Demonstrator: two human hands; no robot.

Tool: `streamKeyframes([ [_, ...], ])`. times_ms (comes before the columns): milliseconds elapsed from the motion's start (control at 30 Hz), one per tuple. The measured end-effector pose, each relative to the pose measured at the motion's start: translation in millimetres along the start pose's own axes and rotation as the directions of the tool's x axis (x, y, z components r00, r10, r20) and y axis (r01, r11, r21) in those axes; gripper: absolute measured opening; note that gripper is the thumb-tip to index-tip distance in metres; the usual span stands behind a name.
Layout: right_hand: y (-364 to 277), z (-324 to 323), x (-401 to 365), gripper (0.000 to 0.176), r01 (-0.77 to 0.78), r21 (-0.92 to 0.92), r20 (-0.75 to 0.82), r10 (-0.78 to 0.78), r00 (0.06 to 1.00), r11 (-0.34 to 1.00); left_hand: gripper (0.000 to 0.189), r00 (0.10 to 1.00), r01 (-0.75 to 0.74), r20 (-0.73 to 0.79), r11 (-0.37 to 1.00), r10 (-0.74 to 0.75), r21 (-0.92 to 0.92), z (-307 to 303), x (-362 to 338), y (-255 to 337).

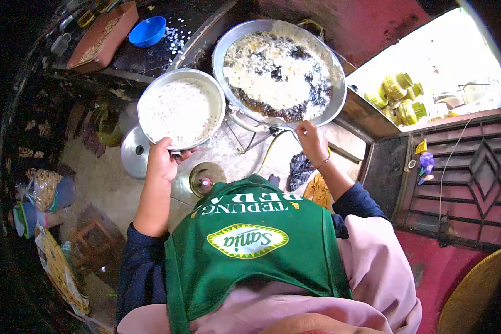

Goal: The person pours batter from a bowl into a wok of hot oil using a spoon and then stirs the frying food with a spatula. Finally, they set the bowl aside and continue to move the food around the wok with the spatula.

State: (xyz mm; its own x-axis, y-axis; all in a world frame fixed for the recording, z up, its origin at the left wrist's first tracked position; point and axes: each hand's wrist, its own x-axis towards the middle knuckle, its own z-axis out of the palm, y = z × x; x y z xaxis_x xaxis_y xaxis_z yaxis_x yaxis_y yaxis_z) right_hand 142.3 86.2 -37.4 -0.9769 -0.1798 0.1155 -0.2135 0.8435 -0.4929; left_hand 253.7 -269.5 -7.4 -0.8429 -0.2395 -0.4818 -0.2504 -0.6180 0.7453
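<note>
My left hand (170,160) grips the near edge of a round metal pan (143,119), its thumb at the rim. Pale, speckled batter (182,108) fills much of the pan, which is held beside a large metal wok (339,92). In the wok, a light, bubbly frying mass (273,83) floats in dark oil. My right hand (313,143) is closed at the wok's near rim. A thin metal piece seems to run from its fingers along the rim, but I cannot make out what it is.
A blue bowl (147,32) and a reddish-brown tray (108,36) stand on the dark counter at upper left. A round metal lid (133,153) lies on the floor. Yellow-green gas cylinders (398,92) show beyond the opening at right, above a dark metal grille (467,178).
</note>
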Motion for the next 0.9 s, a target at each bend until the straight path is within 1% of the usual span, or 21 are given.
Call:
streamKeyframes([
  [33, 1.0, -7.3, -5.3, 0.014, -0.043, -0.029, 0.022, 0.044, 0.999, 0.999, 0.045, 1.000, 0.007, -0.010, 1.000, -0.007, 0.001, 1.3, -1.3, 0.9],
  [133, 14.4, -6.7, -11.8, 0.013, -0.018, -0.038, -0.030, 0.016, 0.999, 0.999, 0.046, 1.000, 0.011, -0.018, 1.000, -0.011, 0.004, 5.9, -5.5, 2.1],
  [167, 15.9, -2.2, -10.5, 0.012, -0.041, -0.032, -0.002, 0.041, 0.999, 0.999, 0.046, 1.000, 0.015, -0.011, 1.000, -0.015, 0.008, 7.5, -6.7, 2.6],
  [267, 2.6, 22.0, 1.5, 0.011, -0.010, -0.009, 0.043, 0.010, 0.999, 1.000, 0.046, 0.999, 0.040, 0.009, 0.999, -0.040, 0.017, 9.9, -8.1, 2.1],
  [333, -5.0, 42.5, 14.3, 0.014, 0.105, 0.087, 0.101, -0.114, 0.988, 0.991, 0.047, 0.997, 0.067, 0.023, 0.998, -0.067, 0.021, 9.8, -7.0, 0.1],
  [367, -10.9, 45.9, 17.6, 0.016, 0.132, 0.092, 0.105, -0.141, 0.984, 0.987, 0.048, 0.997, 0.066, 0.032, 0.998, -0.066, 0.018, 11.1, -7.5, -0.5],
  [433, -15.9, 43.3, 25.8, 0.015, 0.108, 0.014, 0.145, -0.109, 0.983, 0.994, 0.049, 0.997, 0.062, 0.043, 0.998, -0.062, 0.010, 16.0, -11.5, -2.3],
  [467, -17.2, 40.9, 29.2, 0.014, 0.100, -0.027, 0.163, -0.094, 0.982, 0.995, 0.050, 0.999, 0.047, 0.025, 0.998, -0.048, 0.034, 19.3, -13.1, -4.1],
  [500, -31.2, 22.0, 29.7, 0.013, 0.011, -0.017, 0.143, -0.009, 0.990, 1.000, 0.051, 1.000, 0.030, 0.006, 0.998, -0.031, 0.056, 23.9, -14.8, -5.6],
  [533, -42.1, 6.7, 27.1, 0.013, 0.119, -0.005, -0.008, -0.119, 0.993, 0.993, 0.052, 1.000, 0.013, -0.015, 0.997, -0.012, 0.077, 28.7, -16.7, -6.6],
  [567, -59.7, -12.2, 27.4, 0.014, 0.123, 0.040, -0.028, -0.122, 0.992, 0.992, 0.050, 1.000, -0.008, 0.004, 0.995, 0.008, 0.102, 35.4, -21.5, -4.5],
  [600, -76.8, -30.4, 27.0, 0.014, 0.125, 0.085, -0.044, -0.122, 0.992, 0.989, 0.049, 1.000, 0.009, -0.008, 0.996, -0.009, 0.087, 35.4, -20.4, -8.0],
  [633, -91.4, -40.3, 26.2, 0.014, 0.177, 0.115, -0.072, -0.169, 0.983, 0.978, 0.049, 0.999, 0.028, -0.018, 0.997, -0.026, 0.072, 34.9, -15.8, -13.2],
  [667, -102.1, -45.1, 23.9, 0.014, 0.244, 0.080, 0.004, -0.245, 0.969, 0.966, 0.048, 0.999, 0.046, -0.025, 0.997, -0.045, 0.058, 36.6, -14.6, -16.8],
  [700, -111.3, -48.2, 21.7, 0.014, 0.312, 0.048, 0.078, -0.315, 0.946, 0.949, 0.045, 1.000, 0.023, 0.001, 0.996, -0.023, 0.089, 43.4, -18.3, -16.1],
  [733, -117.6, -49.0, 19.5, 0.014, 0.380, 0.020, 0.153, -0.378, 0.913, 0.925, 0.045, 0.999, 0.034, -0.011, 0.995, -0.033, 0.094, 47.3, -18.3, -18.2],
  [767, -121.8, -48.0, 16.2, 0.014, 0.407, 0.004, 0.233, -0.397, 0.888, 0.913, 0.044, 0.999, 0.049, -0.024, 0.994, -0.046, 0.100, 50.2, -18.1, -21.2],
  [800, -121.8, -42.9, 17.6, 0.015, 0.392, -0.014, 0.322, -0.367, 0.873, 0.920, 0.044, 0.997, 0.066, -0.037, 0.992, -0.063, 0.107, 51.0, -17.7, -24.2],
  [867, -115.2, -44.1, 21.4, 0.015, 0.313, 0.077, 0.412, -0.316, 0.854, 0.947, 0.041, 0.997, 0.067, -0.046, 0.992, -0.063, 0.104, 54.8, -17.7, -29.4],
  [900, -113.6, -46.5, 24.2, 0.014, 0.305, 0.089, 0.333, -0.317, 0.888, 0.948, 0.040, 0.997, 0.063, -0.050, 0.993, -0.058, 0.104, 63.9, -25.2, -25.0],
])
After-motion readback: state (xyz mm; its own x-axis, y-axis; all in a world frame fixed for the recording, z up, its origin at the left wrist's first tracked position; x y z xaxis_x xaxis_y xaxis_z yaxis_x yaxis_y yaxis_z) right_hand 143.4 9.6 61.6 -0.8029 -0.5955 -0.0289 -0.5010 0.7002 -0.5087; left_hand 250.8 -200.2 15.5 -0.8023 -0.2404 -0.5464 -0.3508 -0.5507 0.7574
